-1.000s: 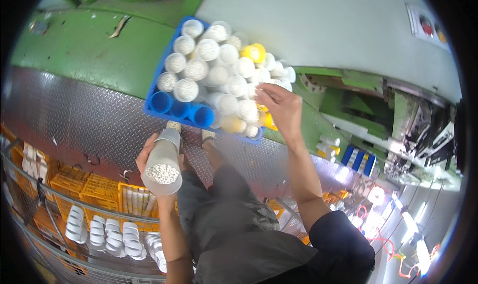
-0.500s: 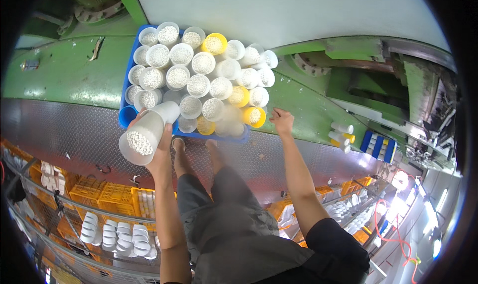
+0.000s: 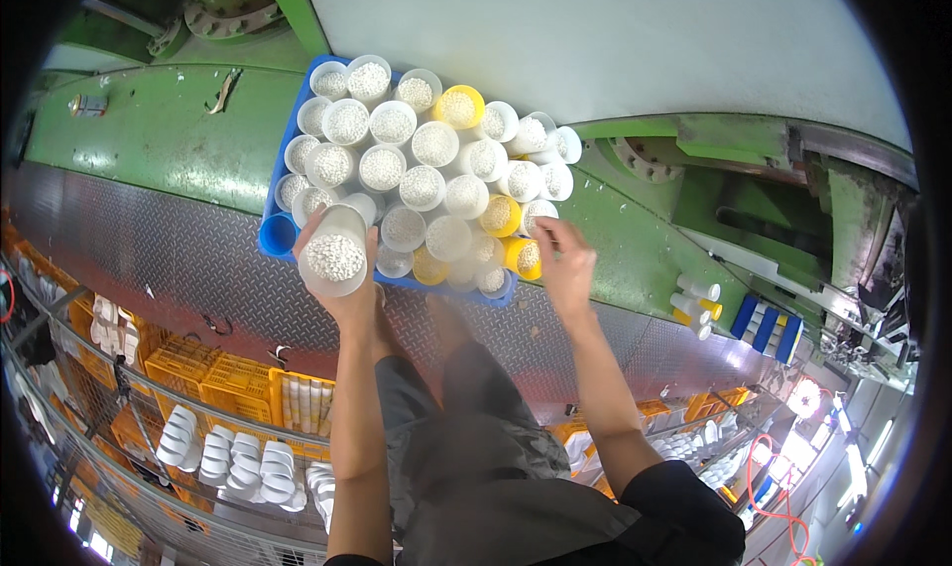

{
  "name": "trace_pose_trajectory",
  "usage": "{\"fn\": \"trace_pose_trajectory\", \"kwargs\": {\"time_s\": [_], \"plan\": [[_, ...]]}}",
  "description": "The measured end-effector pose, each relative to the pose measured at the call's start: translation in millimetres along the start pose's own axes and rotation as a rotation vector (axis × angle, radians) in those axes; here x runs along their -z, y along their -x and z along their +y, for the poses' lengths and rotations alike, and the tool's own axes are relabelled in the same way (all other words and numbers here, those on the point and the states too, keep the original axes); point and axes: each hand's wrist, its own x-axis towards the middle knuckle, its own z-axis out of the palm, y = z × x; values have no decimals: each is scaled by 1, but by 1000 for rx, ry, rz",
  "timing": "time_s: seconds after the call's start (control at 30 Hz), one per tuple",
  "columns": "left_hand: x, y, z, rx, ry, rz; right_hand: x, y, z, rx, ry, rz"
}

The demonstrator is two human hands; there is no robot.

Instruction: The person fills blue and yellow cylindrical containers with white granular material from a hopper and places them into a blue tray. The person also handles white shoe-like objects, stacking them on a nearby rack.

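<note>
My left hand (image 3: 344,293) is wrapped round a tall translucent white cup (image 3: 359,268) of small white pellets, tilted so its mouth faces me, over the tray's near left edge. Several similar pellet-filled cups (image 3: 421,187) stand packed in a blue tray (image 3: 281,169); a few are yellow. My right hand (image 3: 567,273) is beside the yellow cup (image 3: 524,256) at the tray's near right corner, fingers curled in toward the thumb; whatever is between the fingertips, if anything, is hidden. A cup (image 3: 493,280) near the tray's front edge looks blurred.
The tray rests on a green machine ledge (image 3: 159,129) above a metal tread plate (image 3: 149,219). Loose cups (image 3: 694,303) and a blue rack (image 3: 766,328) are farther right. Orange crates (image 3: 238,387) and stacked white parts (image 3: 278,472) sit behind a rail, lower left.
My left hand and its cup have shifted right, with the cup more upright. The right hand has turned, its fingers nearer the yellow cup. The view has shifted slightly.
</note>
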Motion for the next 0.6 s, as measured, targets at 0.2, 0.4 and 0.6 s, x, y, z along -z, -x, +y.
{"fn": "trace_pose_trajectory", "kwargs": {"time_s": [0.2,0.4,0.6], "plan": [[-3,6,-18,-176,-301,-13,-55,-8,-97,372,-165,-248],[-20,5,-26,-32,-411,-8,-87,-28,-133,120,-358,-530],[-35,7,-35,58,-611,65,-104,-45,-125,13,-308,-696]]}}
